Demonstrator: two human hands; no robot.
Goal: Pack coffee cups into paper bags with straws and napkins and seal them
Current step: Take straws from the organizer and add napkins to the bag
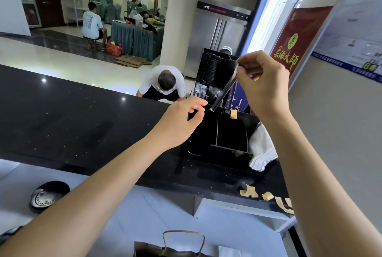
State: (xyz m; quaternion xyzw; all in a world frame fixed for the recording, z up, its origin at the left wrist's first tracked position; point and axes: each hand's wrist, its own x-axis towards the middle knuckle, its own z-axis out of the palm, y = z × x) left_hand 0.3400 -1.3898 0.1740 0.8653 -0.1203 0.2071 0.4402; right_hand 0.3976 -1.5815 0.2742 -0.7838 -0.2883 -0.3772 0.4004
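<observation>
My right hand [262,83] pinches the top end of a wrapped black straw [224,89] and holds it slanting above a black organizer [217,132] on the dark counter. My left hand [182,118] reaches to the organizer's left front corner, fingers curled by the compartment of wrapped straws [201,91]; what they pinch is unclear. White napkins [261,147] hang out of the organizer's right side. A brown paper bag [175,248] with a handle stands at the bottom edge below my arms. A black cup lid [48,195] lies on the lower white surface at left.
The black counter [82,116] runs across the view. Torn brown tape pieces [268,197] lie on its right front edge. A stack of black lids [211,68] fills the organizer's back. A person crouches beyond the counter [165,83]; another sits farther off.
</observation>
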